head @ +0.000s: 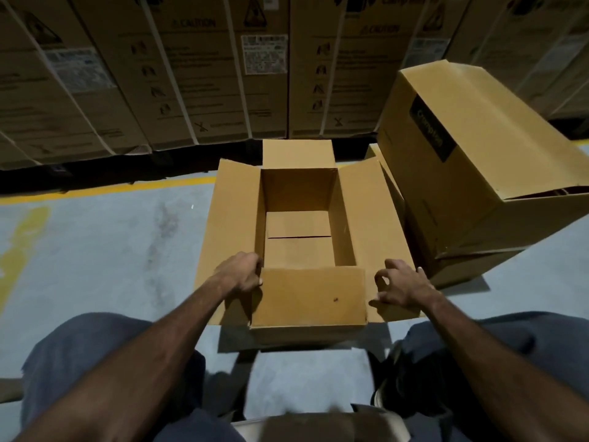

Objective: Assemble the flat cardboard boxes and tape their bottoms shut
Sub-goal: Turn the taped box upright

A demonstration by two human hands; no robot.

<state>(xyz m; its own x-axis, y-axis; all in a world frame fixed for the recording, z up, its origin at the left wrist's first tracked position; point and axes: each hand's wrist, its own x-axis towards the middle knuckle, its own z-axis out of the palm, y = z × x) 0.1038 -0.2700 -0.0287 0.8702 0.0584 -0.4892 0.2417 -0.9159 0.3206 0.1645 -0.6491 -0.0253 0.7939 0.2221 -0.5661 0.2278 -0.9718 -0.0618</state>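
Note:
A brown cardboard box [347, 215] stands upright on the floor in front of me, its top flaps spread outward and its bottom flaps folded closed inside. My left hand [241, 274] grips the box at the near left corner, fingers curled over the edge where the left flap meets the near flap. My right hand [402, 283] rests on the right flap near the near right corner, fingers loosely bent and holding nothing. No tape is visible in the view.
Two assembled boxes [478, 148] lie stacked on their sides just right of the open box. A wall of large printed cartons [197, 68] stands behind a yellow floor line [105, 189]. Grey concrete floor spreads to the left. My knees frame the bottom.

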